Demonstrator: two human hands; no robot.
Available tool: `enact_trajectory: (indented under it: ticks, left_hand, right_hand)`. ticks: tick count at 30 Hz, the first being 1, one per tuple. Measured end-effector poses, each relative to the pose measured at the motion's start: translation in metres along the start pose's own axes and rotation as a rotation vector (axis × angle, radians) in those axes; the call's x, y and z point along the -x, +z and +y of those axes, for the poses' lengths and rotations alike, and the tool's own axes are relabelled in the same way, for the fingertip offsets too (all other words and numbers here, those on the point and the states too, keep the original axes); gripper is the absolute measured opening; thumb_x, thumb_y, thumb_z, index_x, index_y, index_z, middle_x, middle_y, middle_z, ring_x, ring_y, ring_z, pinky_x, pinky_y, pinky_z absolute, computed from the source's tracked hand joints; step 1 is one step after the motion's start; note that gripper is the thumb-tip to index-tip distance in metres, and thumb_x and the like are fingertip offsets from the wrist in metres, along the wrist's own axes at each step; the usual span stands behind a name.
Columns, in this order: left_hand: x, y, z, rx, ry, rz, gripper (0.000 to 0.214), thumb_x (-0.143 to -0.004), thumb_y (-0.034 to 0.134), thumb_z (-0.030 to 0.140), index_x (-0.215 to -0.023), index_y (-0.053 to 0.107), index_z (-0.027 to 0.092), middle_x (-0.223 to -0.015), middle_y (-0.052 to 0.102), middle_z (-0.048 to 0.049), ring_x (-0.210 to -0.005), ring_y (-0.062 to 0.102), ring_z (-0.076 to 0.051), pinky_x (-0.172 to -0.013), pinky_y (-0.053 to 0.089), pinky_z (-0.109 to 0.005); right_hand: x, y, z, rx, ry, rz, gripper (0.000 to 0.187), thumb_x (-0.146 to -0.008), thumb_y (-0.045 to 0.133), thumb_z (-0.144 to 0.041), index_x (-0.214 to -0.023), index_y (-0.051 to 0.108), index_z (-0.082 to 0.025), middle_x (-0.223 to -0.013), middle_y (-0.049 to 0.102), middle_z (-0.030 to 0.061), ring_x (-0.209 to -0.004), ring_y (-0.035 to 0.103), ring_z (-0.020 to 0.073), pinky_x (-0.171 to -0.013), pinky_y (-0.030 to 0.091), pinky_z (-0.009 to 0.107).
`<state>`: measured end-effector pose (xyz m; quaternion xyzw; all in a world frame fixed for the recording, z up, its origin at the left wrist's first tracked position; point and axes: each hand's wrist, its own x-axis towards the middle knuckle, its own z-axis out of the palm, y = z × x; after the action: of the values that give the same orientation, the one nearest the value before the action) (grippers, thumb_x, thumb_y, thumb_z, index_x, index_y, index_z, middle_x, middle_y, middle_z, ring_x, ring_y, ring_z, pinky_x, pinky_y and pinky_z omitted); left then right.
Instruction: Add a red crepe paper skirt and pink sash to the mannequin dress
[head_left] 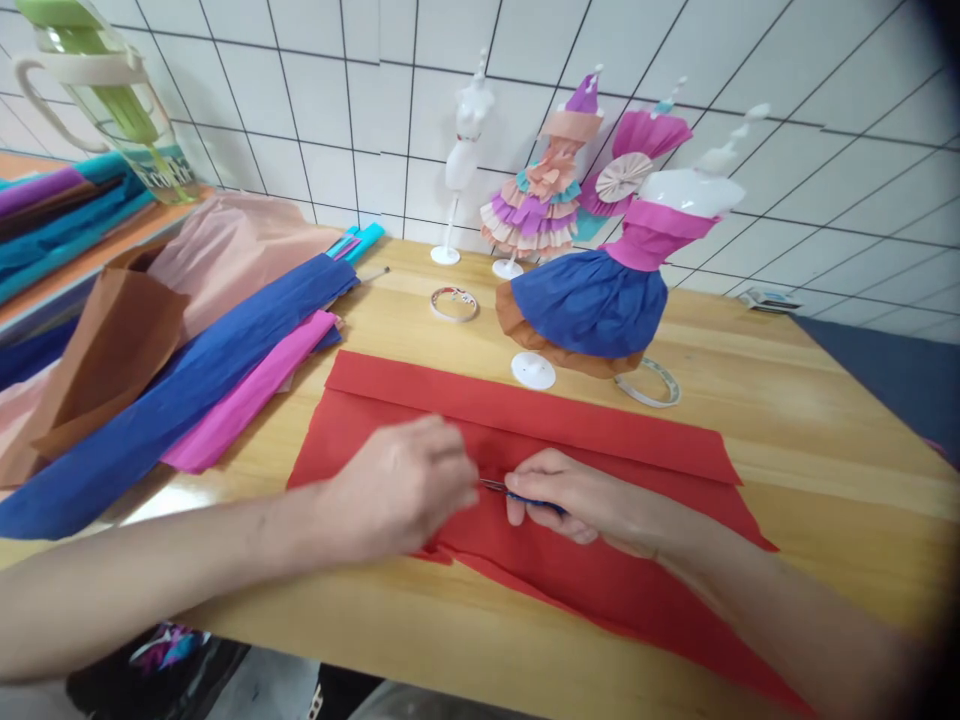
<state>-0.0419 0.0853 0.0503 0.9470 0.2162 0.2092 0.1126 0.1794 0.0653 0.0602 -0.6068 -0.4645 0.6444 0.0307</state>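
Note:
A red crepe paper sheet [607,560] lies on the wooden table in front of me, with a folded strip along its far side. My right hand [562,495] is closed around small scissors [536,500] with dark blue handles, held low over the middle of the sheet. Their metal blades point left. Just beyond the tips is my left hand [409,490], fingers curled in and slightly smeared by motion. Whatever the left fingers may hold is hidden.
Crepe paper in blue [187,390], pink [255,390] and brown [112,350] is heaped at left. Behind the sheet stand a bare white mannequin [463,150] and several dressed ones, including one in a blue skirt [592,300]. Tape rolls [454,304] lie nearby; a bottle [112,100] stands at back left.

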Motion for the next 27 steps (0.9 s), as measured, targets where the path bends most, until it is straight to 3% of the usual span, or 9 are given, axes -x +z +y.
enact_trajectory:
  ticks: [2, 4, 7, 9, 12, 16, 27]
  left_hand:
    - [0.012, 0.004, 0.018, 0.007, 0.118, -0.044, 0.026, -0.094, 0.049, 0.029, -0.080, 0.065, 0.012, -0.083, 0.062, -0.0088, -0.075, 0.052, -0.019, -0.070, 0.047, -0.035]
    - [0.017, 0.009, 0.021, 0.110, 0.049, 0.005, 0.026, -0.092, 0.052, 0.030, -0.076, 0.063, 0.012, -0.100, 0.064, -0.0125, -0.087, 0.055, -0.022, -0.078, 0.049, -0.038]
    - [0.012, 0.017, 0.004, 0.348, -0.178, 0.115, 0.025, -0.089, 0.059, 0.035, -0.076, 0.062, 0.014, -0.106, 0.064, -0.0122, -0.095, 0.059, -0.022, -0.083, 0.051, -0.037]
    - [0.008, 0.024, -0.011, 0.429, -0.253, 0.067, 0.030, -0.079, 0.071, 0.043, -0.089, 0.064, 0.015, -0.116, 0.063, -0.0140, -0.117, 0.054, -0.028, -0.096, 0.048, -0.043]
    - [0.006, 0.032, -0.026, 0.400, -0.261, -0.073, 0.047, -0.065, 0.079, 0.051, -0.095, 0.067, 0.017, -0.134, 0.054, -0.0172, -0.140, 0.032, -0.036, -0.109, 0.034, -0.055]
    - [0.009, 0.038, -0.030, 0.331, -0.232, -0.148, 0.057, -0.060, 0.081, 0.054, -0.103, 0.069, 0.018, -0.143, 0.047, -0.0179, -0.144, 0.021, -0.038, -0.113, 0.023, -0.061]
    - [0.009, 0.028, -0.039, 0.338, -0.186, -0.246, 0.062, -0.060, 0.083, 0.049, -0.112, 0.065, 0.020, -0.148, 0.040, -0.0179, -0.145, 0.019, -0.036, -0.114, 0.023, -0.058]
  right_hand:
    - [0.000, 0.000, 0.001, 0.009, -0.017, -0.002, 0.032, -0.083, 0.052, -0.041, -0.065, 0.060, -0.015, -0.048, 0.036, -0.0079, -0.039, 0.022, 0.0038, -0.038, 0.015, 0.019]
    - [0.001, -0.001, 0.001, 0.025, -0.043, 0.019, 0.031, -0.082, 0.052, -0.039, -0.065, 0.061, -0.015, -0.050, 0.037, -0.0070, -0.041, 0.026, 0.0046, -0.038, 0.017, 0.018]
    - [0.001, 0.000, 0.000, 0.036, -0.048, 0.025, 0.031, -0.082, 0.050, -0.037, -0.064, 0.061, -0.014, -0.049, 0.037, -0.0066, -0.041, 0.026, 0.0048, -0.037, 0.017, 0.018]
    - [0.002, 0.001, -0.001, 0.043, -0.042, 0.018, 0.031, -0.083, 0.049, -0.037, -0.064, 0.061, -0.014, -0.049, 0.037, -0.0064, -0.040, 0.025, 0.0046, -0.037, 0.016, 0.018]
    - [0.001, 0.001, -0.002, 0.083, -0.041, 0.022, 0.031, -0.084, 0.047, -0.034, -0.064, 0.060, -0.014, -0.048, 0.037, -0.0064, -0.039, 0.026, 0.0046, -0.038, 0.017, 0.019]
    - [-0.001, 0.002, -0.004, 0.139, -0.014, 0.023, 0.031, -0.085, 0.045, -0.032, -0.064, 0.060, -0.015, -0.046, 0.037, -0.0069, -0.037, 0.026, 0.0045, -0.038, 0.017, 0.020]
    - [-0.004, 0.013, -0.016, 0.221, -0.006, 0.034, 0.032, -0.088, 0.042, -0.025, -0.062, 0.058, -0.015, -0.042, 0.036, -0.0075, -0.035, 0.028, 0.0053, -0.038, 0.019, 0.020]
